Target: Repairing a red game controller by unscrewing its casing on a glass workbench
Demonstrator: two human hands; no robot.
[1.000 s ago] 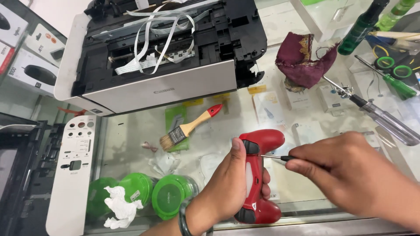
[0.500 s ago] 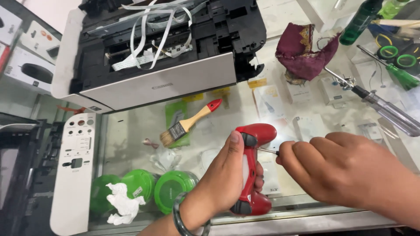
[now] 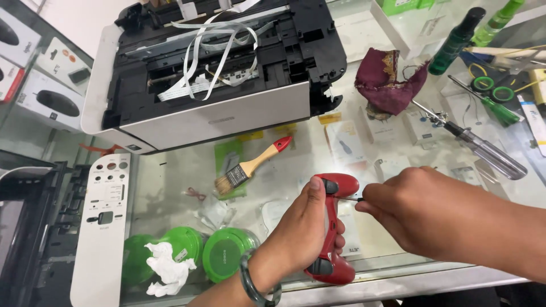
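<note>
left hand: one, fingers wrapped around a red game controller, held on edge above the glass tabletop near its front rim.
right hand: one, fingers pinched on a thin screwdriver, tip at the controller's upper grip.
printer: one, opened, behind.
paintbrush: one, red-tipped handle.
green lids: three, beneath the glass.

We see: printer behind brush | controller in front | screwdriver right | panel left
</note>
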